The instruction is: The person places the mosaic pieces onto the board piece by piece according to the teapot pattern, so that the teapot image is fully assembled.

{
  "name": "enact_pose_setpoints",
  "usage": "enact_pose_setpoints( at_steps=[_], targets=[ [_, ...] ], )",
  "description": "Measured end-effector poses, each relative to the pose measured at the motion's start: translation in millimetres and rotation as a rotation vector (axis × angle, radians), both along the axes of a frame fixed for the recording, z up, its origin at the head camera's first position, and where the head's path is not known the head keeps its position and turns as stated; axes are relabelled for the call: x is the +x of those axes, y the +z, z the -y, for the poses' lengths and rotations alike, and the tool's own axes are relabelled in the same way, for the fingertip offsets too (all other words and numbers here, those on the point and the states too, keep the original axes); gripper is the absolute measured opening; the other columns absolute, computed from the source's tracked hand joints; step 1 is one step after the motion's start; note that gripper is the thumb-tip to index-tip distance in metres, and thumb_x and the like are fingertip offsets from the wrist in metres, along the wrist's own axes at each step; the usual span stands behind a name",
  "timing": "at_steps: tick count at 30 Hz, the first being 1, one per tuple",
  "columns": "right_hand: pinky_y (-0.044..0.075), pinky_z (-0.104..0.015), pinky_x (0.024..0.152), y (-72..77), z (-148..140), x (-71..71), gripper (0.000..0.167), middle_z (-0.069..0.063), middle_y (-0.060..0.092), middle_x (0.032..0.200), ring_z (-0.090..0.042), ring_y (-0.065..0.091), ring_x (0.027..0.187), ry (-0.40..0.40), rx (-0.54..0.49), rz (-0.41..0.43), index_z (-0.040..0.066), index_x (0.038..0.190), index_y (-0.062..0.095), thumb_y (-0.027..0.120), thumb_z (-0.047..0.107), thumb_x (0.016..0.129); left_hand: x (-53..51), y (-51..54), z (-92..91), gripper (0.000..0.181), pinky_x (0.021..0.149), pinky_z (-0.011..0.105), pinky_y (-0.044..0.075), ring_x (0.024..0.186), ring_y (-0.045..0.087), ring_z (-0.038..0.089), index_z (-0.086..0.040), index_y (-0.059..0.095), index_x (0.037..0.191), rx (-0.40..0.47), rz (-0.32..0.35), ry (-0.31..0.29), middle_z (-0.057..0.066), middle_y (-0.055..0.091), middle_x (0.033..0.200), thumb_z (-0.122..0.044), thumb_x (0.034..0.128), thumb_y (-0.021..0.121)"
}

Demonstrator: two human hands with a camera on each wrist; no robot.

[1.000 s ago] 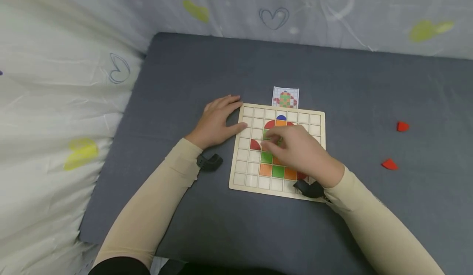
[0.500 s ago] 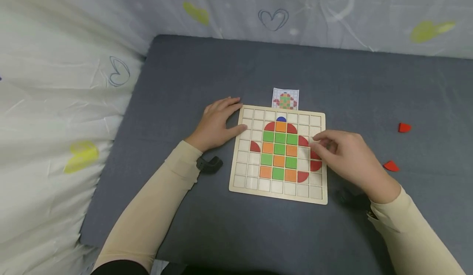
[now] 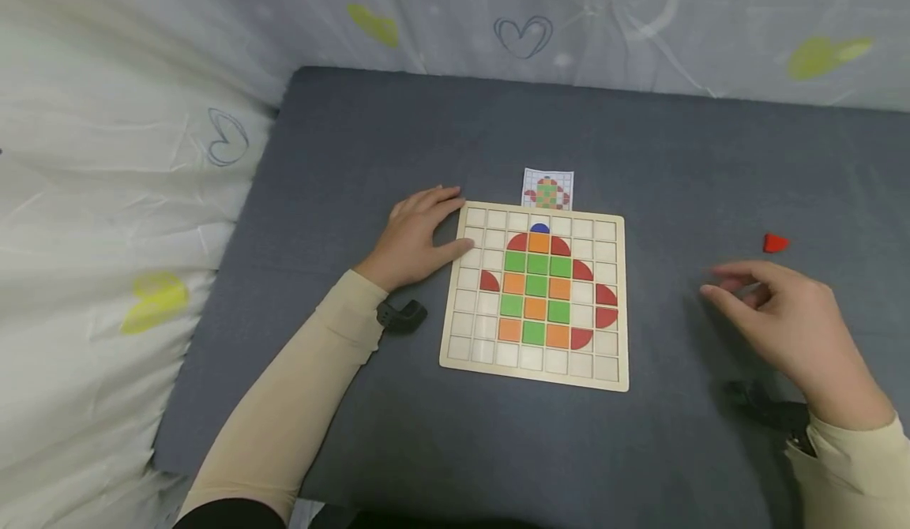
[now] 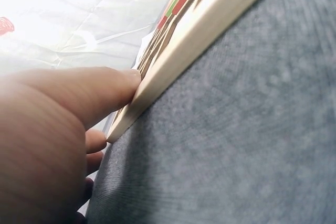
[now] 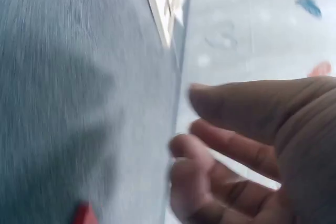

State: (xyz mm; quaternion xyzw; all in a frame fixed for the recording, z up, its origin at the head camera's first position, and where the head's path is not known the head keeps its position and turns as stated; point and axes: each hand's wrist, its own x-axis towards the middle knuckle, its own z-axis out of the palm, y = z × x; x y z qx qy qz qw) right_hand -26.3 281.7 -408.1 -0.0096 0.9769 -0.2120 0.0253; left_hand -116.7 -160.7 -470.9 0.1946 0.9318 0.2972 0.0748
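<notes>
My left hand (image 3: 415, 237) rests at the upper left edge of a wooden grid board (image 3: 533, 380), fingers extended. In the left wrist view its thumb (image 4: 113, 90) touches the board's rim (image 4: 173, 66). The board carries green and orange squares, several red quarter-round pieces and a blue half-round piece (image 3: 539, 228). My right hand (image 3: 796, 320) hovers right of the board, thumb and forefinger apart, with nothing seen between them. One red piece (image 3: 776, 243) lies just beyond it. In the blurred right wrist view, part of a red piece (image 5: 84, 214) shows at the bottom.
A small printed card (image 3: 547, 189) with a coloured pattern lies against the board's far edge, partly covered. Everything rests on a dark grey cloth-covered table (image 3: 398, 134). Pale patterned curtains (image 3: 441, 16) hang at the back and left.
My right hand has moved from over the board rightward towards the loose red pieces. The nearer loose piece is now hidden by that hand. My left hand stays in place.
</notes>
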Motion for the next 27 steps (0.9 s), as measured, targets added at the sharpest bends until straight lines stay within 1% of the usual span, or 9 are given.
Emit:
enact_pose_setpoints(
  at_steps=[5,9,11,13,16,18,22,24,27],
  targets=[
    [0.042,-0.03,0.055,-2.2,-21.9,5.3,0.044,-0.023,0.066,0.114,-0.023,0.058,0.079,-0.05,0.08,0.056,-0.002,0.13,0.069,0.078,0.027,0.098,0.1,-0.5,0.3,0.069,0.128,0.054,0.016,0.16,0.024,0.027,-0.011,0.051,0.157,0.01,-0.001,-0.001,0.006,0.038,0.168,-0.046,0.1004,0.069],
    [0.047,-0.048,0.067,-6.1,-37.8,12.9,0.052,-0.029,0.061,0.12,-0.038,0.058,0.092,-0.073,0.095,0.071,-0.006,0.131,0.066,0.078,0.032,0.098,0.7,0.4,0.0,0.069,0.128,0.053,0.016,0.16,0.024,0.027,-0.011,0.051,0.157,0.007,-0.001,-0.002,0.006,0.038,0.168,-0.046,0.1005,0.069],
    [0.045,-0.059,0.075,-8.8,-43.1,17.8,0.056,-0.033,0.057,0.125,-0.045,0.056,0.1,-0.079,0.098,0.08,-0.008,0.132,0.064,0.076,0.035,0.099,0.8,1.0,-0.1,0.069,0.128,0.053,0.016,0.16,0.024,0.027,-0.011,0.051,0.157,0.004,-0.003,-0.002,0.006,0.038,0.168,-0.046,0.1005,0.069],
    [0.043,-0.065,0.081,-12.0,-47.0,22.5,0.057,-0.036,0.053,0.129,-0.051,0.055,0.105,-0.088,0.102,0.076,-0.01,0.131,0.063,0.074,0.036,0.1,0.5,2.1,-0.4,0.069,0.128,0.053,0.016,0.16,0.024,0.027,-0.011,0.051,0.157,0.005,-0.004,-0.001,0.006,0.038,0.168,-0.046,0.1006,0.069],
    [0.042,-0.067,0.082,-16.9,-50.9,28.6,0.055,-0.037,0.053,0.123,-0.053,0.053,0.104,-0.102,0.119,0.054,-0.012,0.13,0.062,0.073,0.033,0.101,-0.6,3.9,-0.5,0.069,0.128,0.054,0.016,0.16,0.024,0.027,-0.01,0.051,0.157,0.008,-0.006,-0.001,0.007,0.038,0.168,-0.045,0.1006,0.069],
    [0.042,-0.067,0.079,-20.2,-53.2,31.9,0.051,-0.037,0.052,0.12,-0.052,0.052,0.102,-0.104,0.131,0.039,-0.012,0.128,0.063,0.074,0.028,0.1,-1.8,4.9,-0.3,0.069,0.128,0.054,0.016,0.16,0.024,0.027,-0.011,0.05,0.157,0.005,-0.008,0.001,0.007,0.037,0.168,-0.045,0.1007,0.069],
    [0.042,-0.066,0.075,-23.3,-55.5,35.9,0.044,-0.036,0.053,0.116,-0.05,0.051,0.1,-0.093,0.144,0.044,-0.013,0.126,0.063,0.076,0.019,0.098,-4.3,5.7,0.7,0.069,0.128,0.053,0.016,0.16,0.023,0.027,-0.011,0.05,0.157,0.003,-0.011,0.005,0.007,0.037,0.168,-0.045,0.1005,0.069],
    [0.042,-0.065,0.075,-25.1,-56.5,38.7,0.041,-0.036,0.054,0.116,-0.049,0.051,0.099,-0.082,0.14,0.046,-0.012,0.125,0.064,0.077,0.015,0.097,-3.7,4.6,0.6,0.069,0.128,0.054,0.016,0.16,0.024,0.027,-0.011,0.051,0.157,-0.001,-0.008,0.008,0.006,0.038,0.168,-0.045,0.1002,0.069],
    [0.042,-0.063,0.073,-27.9,-57.3,42.1,0.037,-0.034,0.056,0.109,-0.047,0.05,0.095,-0.078,0.132,0.034,-0.014,0.122,0.065,0.078,0.007,0.094,-2.1,3.0,-0.3,0.07,0.128,0.055,0.016,0.16,0.024,0.027,-0.011,0.05,0.157,-0.002,0.0,0.003,0.006,0.037,0.169,-0.045,0.1,0.069]
  ],
)
